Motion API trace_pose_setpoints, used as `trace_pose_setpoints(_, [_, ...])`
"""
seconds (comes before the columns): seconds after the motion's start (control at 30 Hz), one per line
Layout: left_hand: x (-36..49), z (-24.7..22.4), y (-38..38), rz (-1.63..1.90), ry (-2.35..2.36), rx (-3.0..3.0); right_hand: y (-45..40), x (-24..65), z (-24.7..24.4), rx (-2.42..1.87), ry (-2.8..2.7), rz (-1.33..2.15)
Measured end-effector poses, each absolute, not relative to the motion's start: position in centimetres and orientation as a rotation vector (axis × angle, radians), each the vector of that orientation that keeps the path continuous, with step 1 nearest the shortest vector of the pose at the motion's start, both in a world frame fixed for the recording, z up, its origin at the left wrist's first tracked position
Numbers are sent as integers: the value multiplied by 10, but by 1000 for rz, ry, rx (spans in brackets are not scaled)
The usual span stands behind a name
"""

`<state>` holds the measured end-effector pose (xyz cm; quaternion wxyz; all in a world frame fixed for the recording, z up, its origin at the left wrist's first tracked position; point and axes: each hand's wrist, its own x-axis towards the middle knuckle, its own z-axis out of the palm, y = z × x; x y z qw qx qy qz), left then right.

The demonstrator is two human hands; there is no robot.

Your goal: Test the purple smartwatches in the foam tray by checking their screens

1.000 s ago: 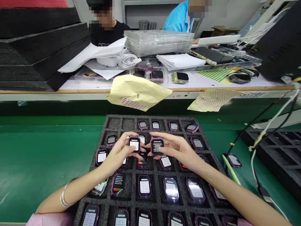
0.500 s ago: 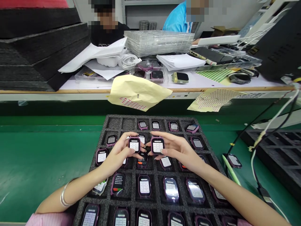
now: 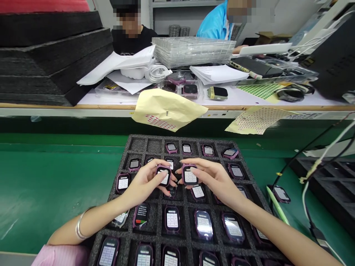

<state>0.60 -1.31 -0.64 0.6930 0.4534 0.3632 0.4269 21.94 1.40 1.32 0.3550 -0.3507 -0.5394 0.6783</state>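
Observation:
My left hand (image 3: 151,179) grips a purple smartwatch body (image 3: 164,178) by its sides, its thumb lying over the lit screen. Beside it, my right hand (image 3: 209,177) holds a second purple smartwatch body (image 3: 189,176), thumb at the top of its screen. Both screens show a white grid page. The two watches are held side by side, a little apart, above a black foam tray (image 3: 155,146). Rows of similar watches sit in its compartments, such as one with a white grid (image 3: 172,218) and one with dark text and a red-green bar (image 3: 141,215).
Black foam blocks (image 3: 55,66) are stacked at the back left. A shelf edge (image 3: 111,111) with hanging yellow sheets (image 3: 168,109) runs behind the tray. Clear plastic trays (image 3: 194,51) stand on it. Cables (image 3: 310,173) hang at the right beside another foam tray (image 3: 327,184). Two people sit opposite.
My left thumb has moved up from the lower edge onto the screen. My right thumb has also moved up its watch. The view has shifted slightly; both watches remain held.

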Motion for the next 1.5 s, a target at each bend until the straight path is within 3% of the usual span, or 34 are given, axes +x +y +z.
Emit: trace_pose_setpoints(1.5, [4, -7, -19, 961, 706, 941, 4, 223, 21, -848, -1433, 1712])
